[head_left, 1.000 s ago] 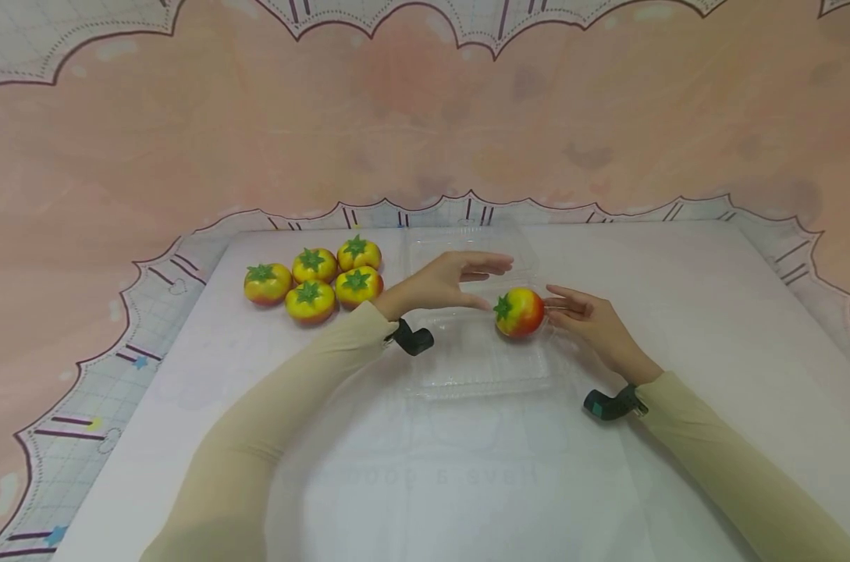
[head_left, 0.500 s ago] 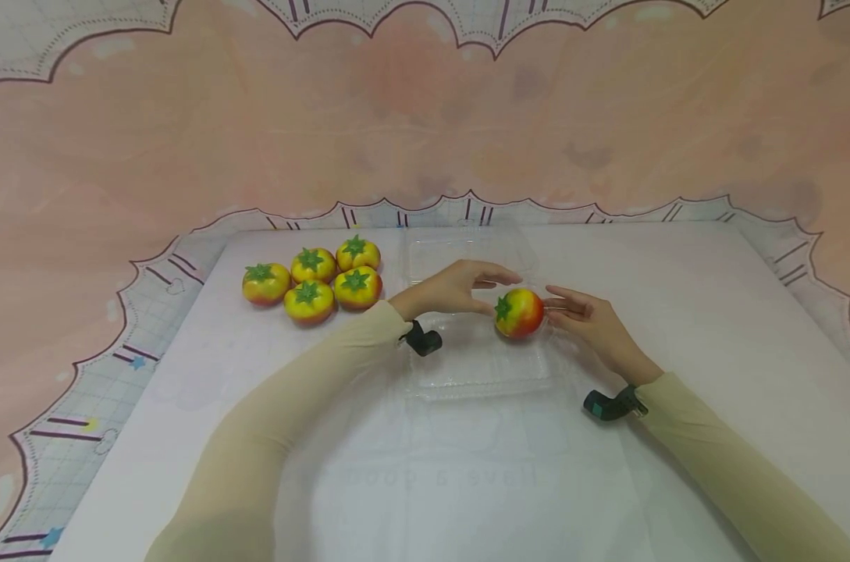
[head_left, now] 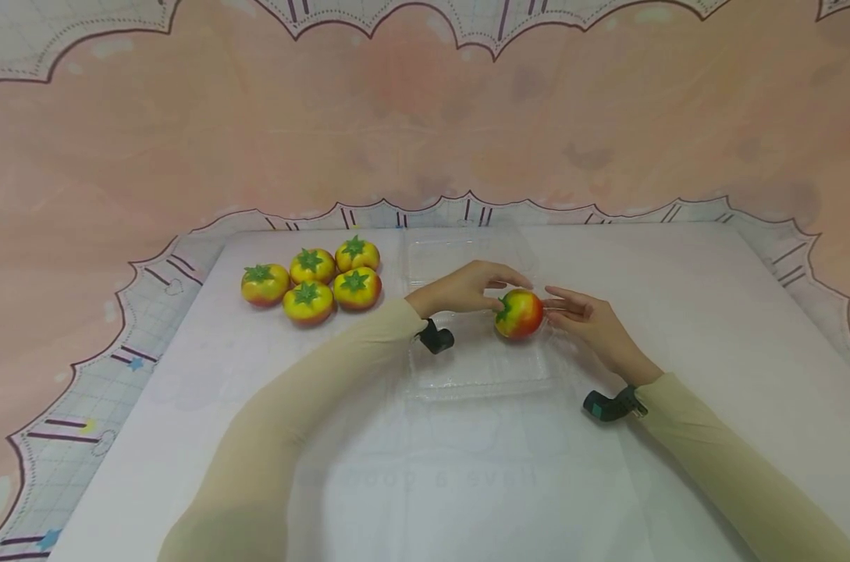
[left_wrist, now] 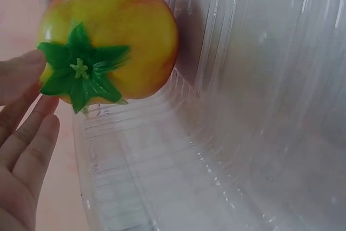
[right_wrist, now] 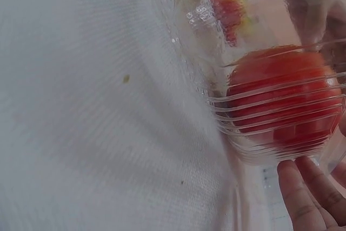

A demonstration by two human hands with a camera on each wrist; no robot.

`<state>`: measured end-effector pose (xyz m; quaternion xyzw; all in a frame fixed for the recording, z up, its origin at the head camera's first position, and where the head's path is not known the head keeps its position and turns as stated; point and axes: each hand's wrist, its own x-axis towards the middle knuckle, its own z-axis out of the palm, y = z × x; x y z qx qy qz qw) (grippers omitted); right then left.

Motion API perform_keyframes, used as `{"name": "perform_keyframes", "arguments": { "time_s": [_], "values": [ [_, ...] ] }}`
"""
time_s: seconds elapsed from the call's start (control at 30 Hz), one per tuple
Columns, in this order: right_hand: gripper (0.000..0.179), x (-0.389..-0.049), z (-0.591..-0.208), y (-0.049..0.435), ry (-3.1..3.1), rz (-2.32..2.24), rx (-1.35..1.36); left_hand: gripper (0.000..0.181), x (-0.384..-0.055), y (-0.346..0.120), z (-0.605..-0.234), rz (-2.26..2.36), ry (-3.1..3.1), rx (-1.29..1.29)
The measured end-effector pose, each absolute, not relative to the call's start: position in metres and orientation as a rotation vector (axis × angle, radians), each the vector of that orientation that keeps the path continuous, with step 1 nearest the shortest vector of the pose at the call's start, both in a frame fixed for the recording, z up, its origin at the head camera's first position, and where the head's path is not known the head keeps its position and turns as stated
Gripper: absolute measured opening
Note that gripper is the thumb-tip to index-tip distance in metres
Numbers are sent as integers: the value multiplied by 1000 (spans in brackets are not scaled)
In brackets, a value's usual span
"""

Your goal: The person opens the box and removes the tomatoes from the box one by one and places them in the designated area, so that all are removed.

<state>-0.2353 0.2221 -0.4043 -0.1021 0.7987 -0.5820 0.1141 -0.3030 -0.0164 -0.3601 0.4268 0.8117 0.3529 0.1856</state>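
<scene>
A red-and-yellow tomato (head_left: 519,314) with a green star-shaped calyx rests inside the near half of a clear plastic clamshell box (head_left: 477,371), by its right wall. My left hand (head_left: 463,287) is at the tomato; in the left wrist view the thumb reaches the calyx (left_wrist: 80,70), with the other fingers extended beside it. From the right, my right hand (head_left: 589,324) meets the box's end wall. In the right wrist view its fingertips (right_wrist: 289,171) touch the outside of the ribbed wall, and the red side of the tomato (right_wrist: 284,101) shows through the plastic.
Several more tomatoes (head_left: 310,303) sit grouped at the back left of the white-covered table (head_left: 467,499). The box's transparent lid (head_left: 460,248) lies folded open toward the back. Behind the table hangs a peach-coloured patterned cloth (head_left: 425,117).
My left hand has moved right, bringing its thumb and fingers in around the tomato. My right hand and the box have stayed in place.
</scene>
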Motion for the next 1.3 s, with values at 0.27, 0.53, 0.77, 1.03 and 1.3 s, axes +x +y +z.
{"name": "perform_keyframes", "arguments": {
  "time_s": [0.27, 0.53, 0.77, 1.03, 1.3],
  "values": [
    [59, -235, -405, 222, 2349, -1699, -307, 42, -304, -12, -361, 948, 2303, 1201],
    [58, -235, -404, 221, 2345, -1704, -301, 41, -305, -9, -362, 909, 2324, 1193],
    [57, -236, -405, 221, 2359, -1687, -307, 40, -304, -9, -363, 902, 2343, 1168],
    [57, -236, -407, 221, 2355, -1690, -299, 39, -305, -10, -364, 914, 2361, 1185],
    [58, -236, -404, 221, 2313, -1723, -300, 36, -303, -14, -363, 864, 2392, 1232]
  ]
}}
